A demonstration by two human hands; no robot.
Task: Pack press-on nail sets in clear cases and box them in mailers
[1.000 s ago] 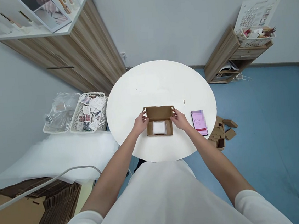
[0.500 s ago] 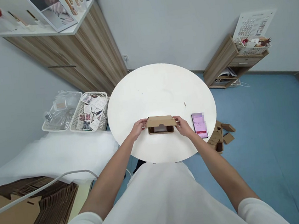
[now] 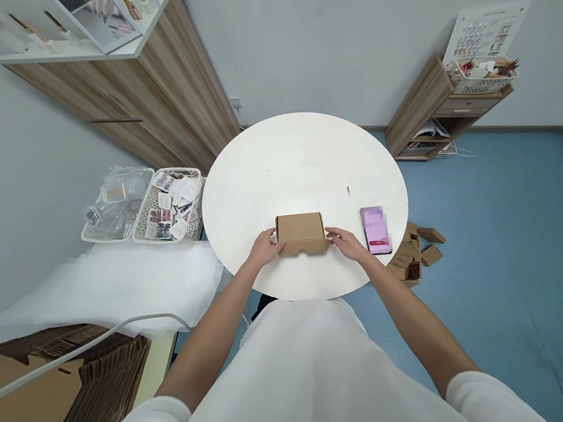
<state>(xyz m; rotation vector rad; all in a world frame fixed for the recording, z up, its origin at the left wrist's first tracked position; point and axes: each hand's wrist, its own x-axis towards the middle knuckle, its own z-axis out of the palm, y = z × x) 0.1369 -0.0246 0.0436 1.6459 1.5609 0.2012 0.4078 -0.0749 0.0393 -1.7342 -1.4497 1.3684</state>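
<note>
A small brown cardboard box [image 3: 300, 230] lies on the round white table [image 3: 302, 168] near its front edge, with its lid folded down over it. My left hand [image 3: 266, 247] grips the box's left front corner with curled fingers. My right hand [image 3: 345, 241] pinches the right front corner. The white item that lay inside the box is hidden under the lid.
A phone [image 3: 376, 229] with a pink screen lies right of the box. Two white baskets [image 3: 169, 206] of packets stand on a white-covered surface to the left. Small cardboard boxes [image 3: 419, 247] are heaped on the blue floor. Flat cardboard sheets [image 3: 44, 397] are stacked at lower left.
The box's lid, open a second ago with a white item showing inside, has been folded down flat. Both hands slid from the lid's back corners to the front corners.
</note>
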